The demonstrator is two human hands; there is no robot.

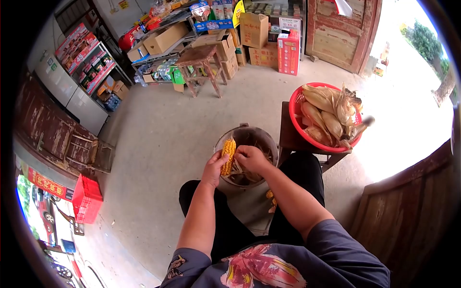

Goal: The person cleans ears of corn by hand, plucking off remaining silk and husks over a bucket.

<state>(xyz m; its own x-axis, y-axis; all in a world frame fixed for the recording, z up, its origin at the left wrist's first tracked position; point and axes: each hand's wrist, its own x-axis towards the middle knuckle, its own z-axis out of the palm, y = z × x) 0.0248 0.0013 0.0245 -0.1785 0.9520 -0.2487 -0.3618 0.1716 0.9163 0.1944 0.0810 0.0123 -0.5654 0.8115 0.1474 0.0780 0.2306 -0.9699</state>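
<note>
My left hand (214,168) is wrapped round the lower part of a husked yellow corn cob (229,150), which stands nearly upright over a bucket (223,140). Close to the cob's right side is my right hand (253,159), its fingers pinched together; whatever they may hold is too small to make out. Below both hands, dry husks (249,176) lie inside the bucket, between my knees. To the right, a red plastic basket (296,126) holds several cobs still in dry husks (321,113).
The basket rests on a dark wooden stool (286,127) by my right knee. Some yellow corn (270,194) shows on the floor between my legs. Further off are a wooden stool (198,55), cardboard boxes (254,30), a red crate (87,199) and a small wooden chair (81,148).
</note>
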